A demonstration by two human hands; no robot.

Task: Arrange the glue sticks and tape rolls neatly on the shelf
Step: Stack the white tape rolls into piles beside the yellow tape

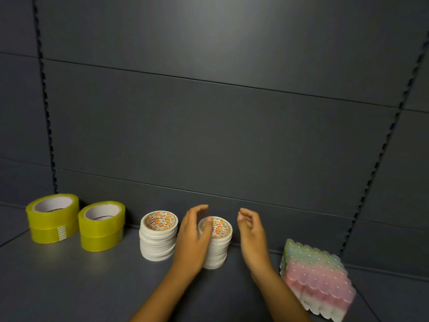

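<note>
On dark grey shelf (69, 282) (slotted back panel (220, 124)) | tape stacks (157, 235) – left hand (193, 238) touching, right hand (251, 235) open

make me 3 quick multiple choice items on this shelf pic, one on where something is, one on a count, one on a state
1. Where does the pastel pack of glue sticks lie?
A. at the right end of the row
B. between the yellow stacks
C. on top of the white tape rolls

2. How many stacks of yellow tape are there?
A. one
B. two
C. four

3. What is the right hand doing?
A. pinching a yellow roll
B. hovering open beside the right white stack, holding nothing
C. lifting the pastel pack

Answers
1. A: the pack lies right of both hands and all the tape.
2. B: the left yellow stack and the right yellow stack stand side by side.
3. B: a gap shows between its relaxed fingers and the right white stack, which the left hand touches.
</note>
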